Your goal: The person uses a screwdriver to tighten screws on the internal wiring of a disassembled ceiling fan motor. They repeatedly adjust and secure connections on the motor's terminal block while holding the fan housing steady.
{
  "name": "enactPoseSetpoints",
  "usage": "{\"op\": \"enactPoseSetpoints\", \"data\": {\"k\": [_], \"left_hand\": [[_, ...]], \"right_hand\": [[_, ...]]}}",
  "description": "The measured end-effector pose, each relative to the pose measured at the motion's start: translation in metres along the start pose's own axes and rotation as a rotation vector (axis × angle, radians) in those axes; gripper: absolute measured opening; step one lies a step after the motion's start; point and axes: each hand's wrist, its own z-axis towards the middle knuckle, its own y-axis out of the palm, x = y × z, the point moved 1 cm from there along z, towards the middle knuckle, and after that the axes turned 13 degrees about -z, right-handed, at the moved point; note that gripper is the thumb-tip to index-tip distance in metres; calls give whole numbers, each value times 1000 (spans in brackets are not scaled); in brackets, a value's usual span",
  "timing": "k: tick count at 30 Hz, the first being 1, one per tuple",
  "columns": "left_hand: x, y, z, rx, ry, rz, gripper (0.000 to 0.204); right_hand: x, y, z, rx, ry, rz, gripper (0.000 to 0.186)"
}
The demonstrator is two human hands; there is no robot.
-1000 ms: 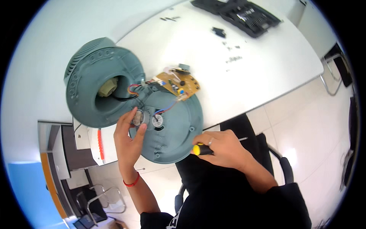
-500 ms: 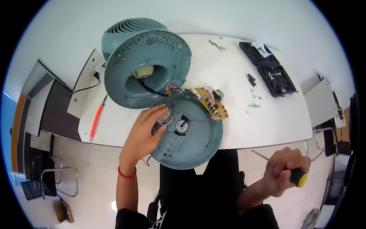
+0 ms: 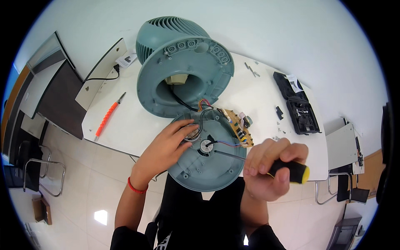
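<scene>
My left hand (image 3: 160, 152) lies with fingers spread and slightly bent over a round component (image 3: 192, 136) on the grey-green base plate (image 3: 193, 173), partly hiding it. My right hand (image 3: 268, 166) grips a black-and-yellow screwdriver (image 3: 293, 172); its shaft points left, the tip at or just over the plate near a central white disc (image 3: 206, 145); contact is unclear. A circuit board (image 3: 238, 127) sits at the plate's right edge, wired to it. Behind, the ribbed housing (image 3: 149, 91) lies with its hollow underside facing me, wires running down from its opening.
The white table (image 3: 258, 100) carries a red-handled tool (image 3: 107, 118) at left, a black plug with cord (image 3: 116, 72) and paper by a side panel, and an open black tool case (image 3: 303, 118), small screws and dark parts at right. Chairs (image 3: 43, 187) stand beyond both sides.
My right hand has lifted from below the plate's right side, bringing the screwdriver tip near the centre. My left fingers have loosened from their pinch on the round component. The view has rotated.
</scene>
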Motion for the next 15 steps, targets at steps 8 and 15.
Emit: {"op": "enactPoseSetpoints", "data": {"k": [8,15], "left_hand": [[7,23,-29,280,78,-89,45],[4,41,-44,358,31,-48,44]], "right_hand": [[24,5,3,121,127,7,36],[35,-10,7,159,124,164,27]]}}
